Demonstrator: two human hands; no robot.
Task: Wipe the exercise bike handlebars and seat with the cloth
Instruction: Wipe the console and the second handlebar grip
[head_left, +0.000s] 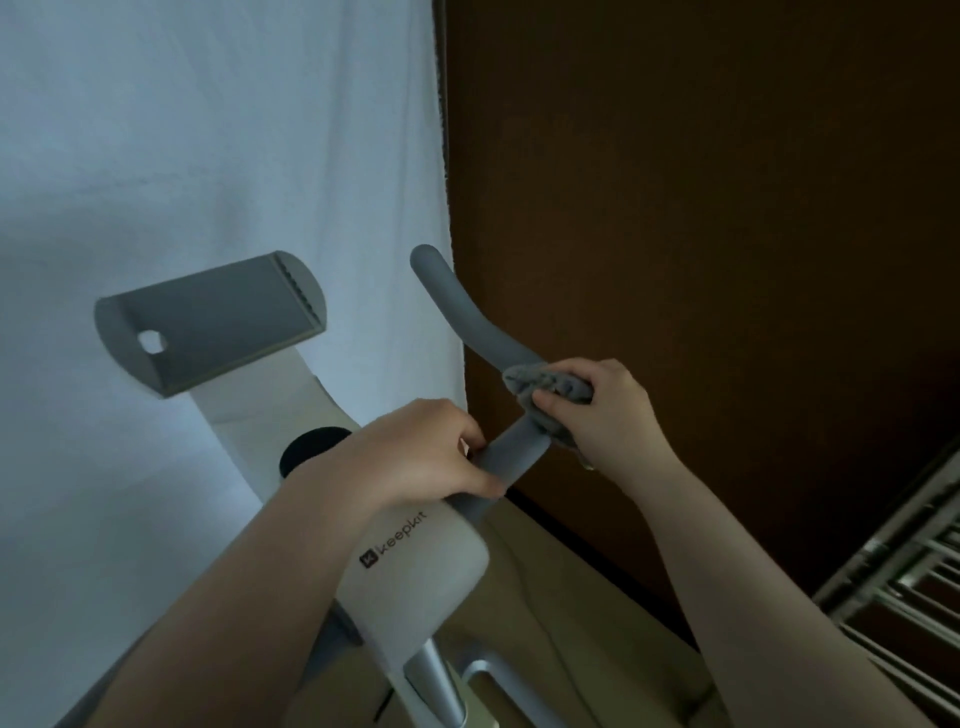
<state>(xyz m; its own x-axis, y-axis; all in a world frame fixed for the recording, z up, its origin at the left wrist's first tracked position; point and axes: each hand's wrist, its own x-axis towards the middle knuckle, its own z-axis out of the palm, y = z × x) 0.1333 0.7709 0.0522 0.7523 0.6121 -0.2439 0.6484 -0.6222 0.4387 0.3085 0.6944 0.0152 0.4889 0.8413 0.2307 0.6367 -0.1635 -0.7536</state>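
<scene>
In the head view, a grey cloth (540, 395) is wrapped around the grey handlebar (467, 317) and is squeezed by the right hand (597, 410). The bar's lower end is gripped by the left hand (415, 452). The cloth looks crumpled and soft.

Crumpled grey cloth (540, 392) around curved grey handlebar (467, 317).
</scene>
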